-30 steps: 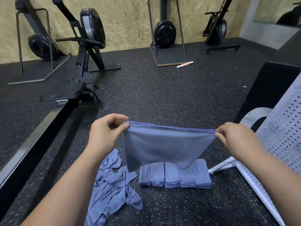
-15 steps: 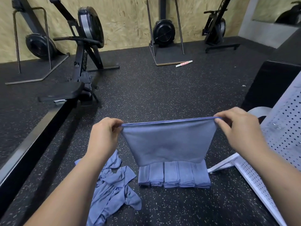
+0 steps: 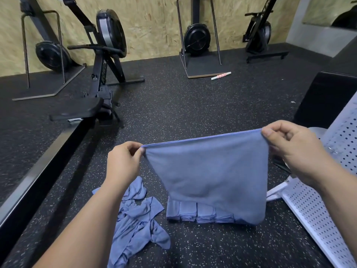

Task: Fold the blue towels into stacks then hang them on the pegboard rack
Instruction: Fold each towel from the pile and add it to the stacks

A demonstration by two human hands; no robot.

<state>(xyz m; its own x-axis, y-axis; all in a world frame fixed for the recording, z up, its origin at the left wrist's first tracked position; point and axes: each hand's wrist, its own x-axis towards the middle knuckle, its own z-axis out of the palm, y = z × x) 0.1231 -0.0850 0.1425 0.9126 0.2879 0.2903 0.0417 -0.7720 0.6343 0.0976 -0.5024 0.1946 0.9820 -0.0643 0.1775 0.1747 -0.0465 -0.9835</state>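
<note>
I hold a blue towel (image 3: 208, 171) doubled over and stretched out in the air. My left hand (image 3: 123, 163) pinches its upper left corner and my right hand (image 3: 295, 151) pinches its upper right corner, a bit higher. Below it, a row of several folded blue towels (image 3: 193, 212) lies on the floor, its right end hidden behind the hanging towel. A loose heap of unfolded blue towels (image 3: 135, 219) lies to the left of that row. The white pegboard rack (image 3: 313, 215) lies tilted at the right.
Black speckled rubber floor (image 3: 183, 113) all round. A rowing machine (image 3: 100, 78) and its long black rail (image 3: 38, 171) run along the left. More exercise machines stand at the plywood wall. A pink-and-white stick (image 3: 221, 76) lies far ahead. A black box (image 3: 326, 97) stands right.
Both hands lifted the towel higher, the right hand more than the left, so its top edge now slopes. Its lower edge has swung to the right, and it now covers part of the folded row.
</note>
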